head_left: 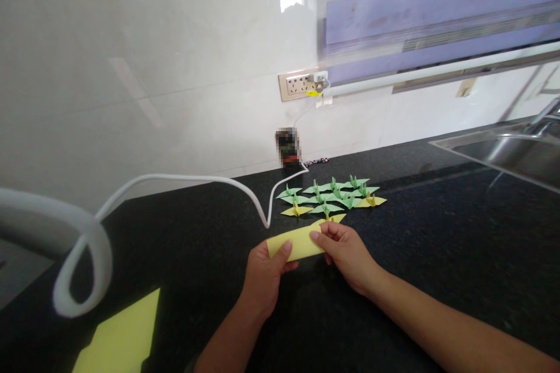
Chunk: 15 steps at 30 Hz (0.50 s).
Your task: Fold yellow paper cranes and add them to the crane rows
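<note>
Between my two hands is a yellow sheet of paper [300,242], folded into a long rectangle and held above the dark counter. My left hand [268,271] pinches its left end, thumb on top and fingers underneath. At the right end, my right hand [345,250] grips it between thumb and fingers. Just beyond stand several folded paper cranes, mostly green ones [321,198], with a few yellow ones, such as the yellow crane [296,210] at the left. The nearest yellow crane [336,218] is partly hidden behind the held paper.
Loose yellow sheets [125,332] lie at the lower left. A white cable [210,179] loops across the left side to a blurred-out device [287,147] leaning on the wall. A wall socket [301,85] holds a plug. The sink [516,151] is at the right.
</note>
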Motion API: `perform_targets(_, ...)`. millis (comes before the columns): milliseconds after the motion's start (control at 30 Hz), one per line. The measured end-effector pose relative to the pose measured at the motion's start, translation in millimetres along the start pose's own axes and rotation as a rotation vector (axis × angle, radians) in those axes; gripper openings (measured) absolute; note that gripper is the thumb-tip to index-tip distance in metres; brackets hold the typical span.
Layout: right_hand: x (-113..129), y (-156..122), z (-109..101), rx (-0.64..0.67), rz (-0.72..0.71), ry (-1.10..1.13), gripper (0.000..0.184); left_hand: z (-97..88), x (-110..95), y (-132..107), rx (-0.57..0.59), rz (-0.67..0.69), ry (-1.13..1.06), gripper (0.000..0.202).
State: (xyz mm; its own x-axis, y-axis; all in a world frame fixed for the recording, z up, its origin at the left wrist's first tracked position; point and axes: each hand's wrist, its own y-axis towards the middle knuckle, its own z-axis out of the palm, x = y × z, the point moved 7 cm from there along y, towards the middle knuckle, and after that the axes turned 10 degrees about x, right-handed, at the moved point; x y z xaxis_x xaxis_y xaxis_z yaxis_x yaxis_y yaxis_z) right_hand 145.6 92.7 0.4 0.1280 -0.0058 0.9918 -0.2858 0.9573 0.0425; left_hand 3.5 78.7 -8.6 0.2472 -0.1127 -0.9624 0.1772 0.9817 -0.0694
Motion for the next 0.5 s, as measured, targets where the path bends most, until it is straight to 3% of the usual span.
perform_targets(500, -8.0, 3.6, -2.4, -0.015, 0.006, -0.036, 0.028, 0.9, 2.3, 0.0, 0.024, -0.008, 0.007, 0.032)
